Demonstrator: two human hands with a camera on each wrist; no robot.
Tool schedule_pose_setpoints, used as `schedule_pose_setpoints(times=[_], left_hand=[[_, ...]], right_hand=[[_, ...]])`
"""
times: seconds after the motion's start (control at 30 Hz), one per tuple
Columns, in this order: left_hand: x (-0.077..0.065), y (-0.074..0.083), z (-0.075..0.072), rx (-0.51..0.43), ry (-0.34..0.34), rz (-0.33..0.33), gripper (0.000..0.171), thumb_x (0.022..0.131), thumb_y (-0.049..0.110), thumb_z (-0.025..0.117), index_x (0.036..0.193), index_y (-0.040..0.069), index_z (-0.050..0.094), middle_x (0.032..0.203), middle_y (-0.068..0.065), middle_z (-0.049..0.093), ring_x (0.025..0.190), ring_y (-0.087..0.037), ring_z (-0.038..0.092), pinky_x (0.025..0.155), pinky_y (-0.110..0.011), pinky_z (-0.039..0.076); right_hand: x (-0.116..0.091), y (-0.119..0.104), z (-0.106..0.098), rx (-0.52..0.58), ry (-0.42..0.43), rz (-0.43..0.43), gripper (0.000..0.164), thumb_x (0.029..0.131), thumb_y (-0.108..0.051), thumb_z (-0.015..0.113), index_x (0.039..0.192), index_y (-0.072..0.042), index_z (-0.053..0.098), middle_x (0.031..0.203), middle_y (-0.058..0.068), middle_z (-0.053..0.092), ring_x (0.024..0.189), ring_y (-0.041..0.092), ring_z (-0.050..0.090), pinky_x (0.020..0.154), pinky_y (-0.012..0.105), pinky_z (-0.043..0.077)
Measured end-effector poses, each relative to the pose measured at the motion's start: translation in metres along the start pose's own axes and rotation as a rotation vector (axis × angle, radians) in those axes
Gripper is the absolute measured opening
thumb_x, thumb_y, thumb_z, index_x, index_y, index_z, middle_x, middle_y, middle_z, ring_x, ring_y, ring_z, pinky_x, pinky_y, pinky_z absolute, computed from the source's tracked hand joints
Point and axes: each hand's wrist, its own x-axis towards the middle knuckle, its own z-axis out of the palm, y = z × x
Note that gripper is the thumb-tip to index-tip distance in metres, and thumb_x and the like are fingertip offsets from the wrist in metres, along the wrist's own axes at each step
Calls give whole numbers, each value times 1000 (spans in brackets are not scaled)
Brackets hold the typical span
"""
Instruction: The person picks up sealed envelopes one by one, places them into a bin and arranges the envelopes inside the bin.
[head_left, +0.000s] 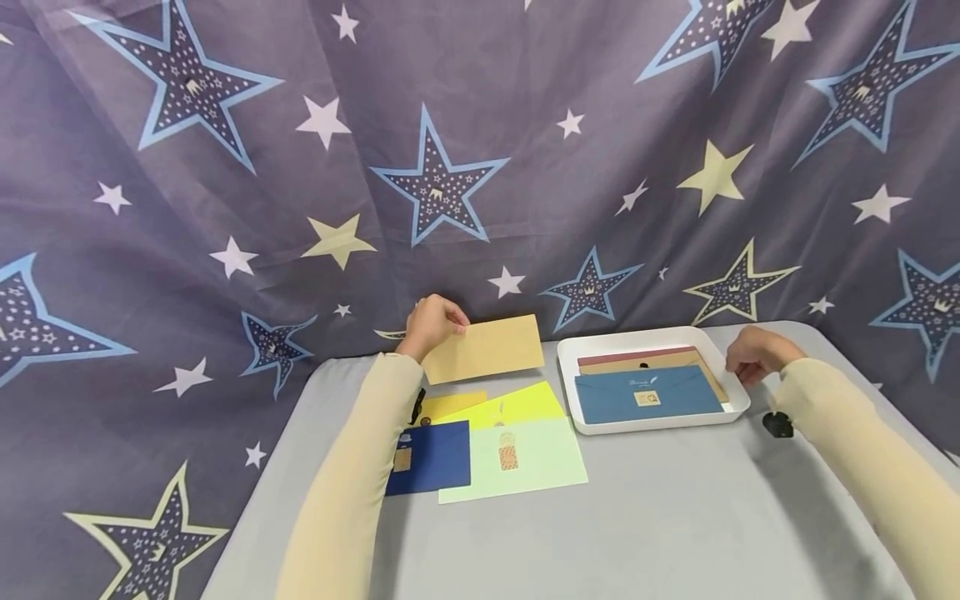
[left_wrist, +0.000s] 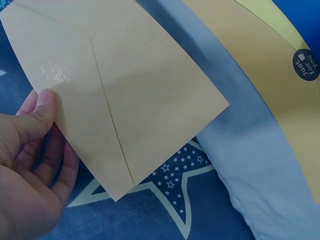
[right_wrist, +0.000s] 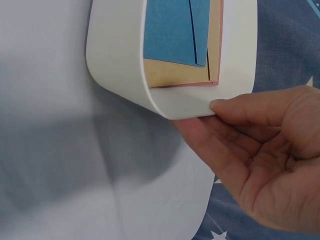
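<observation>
Head view gives me both hands over the grey tabletop (head_left: 637, 517). The left hand (head_left: 435, 323) pinches the tan envelope (head_left: 491, 350) between thumb and curled fingers at its 10 o'clock edge, tilted up; I cannot tell whether its lower edge touches anything.

Taking the pale green envelope (head_left: 540, 467) as my centre, I find the held one at 12 o'clock, with the bright yellow envelope (head_left: 525, 404) nearer on that line and partly covered by the green. At 11 o'clock is the golden envelope (head_left: 446, 407); the left wrist view shows me its round dark seal (left_wrist: 306, 65). At 9 o'clock the dark blue envelope (head_left: 442, 457) overlaps the green.

The white tray (head_left: 567, 371) sits at 2 o'clock. I see the right hand (head_left: 759, 353) gripping its 3 o'clock end, thumb on the rim, fingers beneath. Inside, a teal envelope (head_left: 607, 404) overlaps a sandy envelope (head_left: 675, 360), and a red envelope (head_left: 637, 357) peeks out at 12 o'clock.
</observation>
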Motion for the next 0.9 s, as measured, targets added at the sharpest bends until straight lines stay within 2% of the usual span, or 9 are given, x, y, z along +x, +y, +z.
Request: schedule_pose_setpoints(times=[0.23, 0.57, 0.73, 0.9], left_hand=[[-1, 1, -1, -4, 51, 6, 13, 83, 12, 84, 76, 22, 81, 85, -1, 79, 86, -23, 71, 88, -48, 53], [1, 2, -2, -2, 55, 22, 6, 82, 15, 86, 87, 16, 83, 88, -1, 79, 90, -22, 72, 87, -45, 53], [4, 12, -4, -33, 63, 55, 5, 83, 15, 85, 87, 13, 83, 89, -3, 79, 90, -22, 72, 86, -43, 54], [7, 29, -8, -68, 71, 90, 5, 84, 16, 84, 86, 12, 82, 88, -5, 79, 89, -22, 71, 85, -41, 54]], right_hand=[[2, -1, 5, -9, 26, 36, 13, 87, 4, 59, 95, 15, 59, 72, 11, 63, 64, 16, 65, 67, 30, 61], [4, 0, 5, -12, 20, 41, 16, 86, 4, 59, 97, 16, 59, 72, 11, 62, 63, 16, 64, 67, 30, 61], [4, 1, 3, -8, 18, 34, 15, 85, 4, 58, 95, 15, 59, 73, 12, 63, 63, 16, 65, 67, 30, 62], [3, 2, 1, -3, 12, 16, 12, 85, 4, 58, 92, 14, 58, 72, 12, 63, 61, 15, 66, 66, 30, 62]])
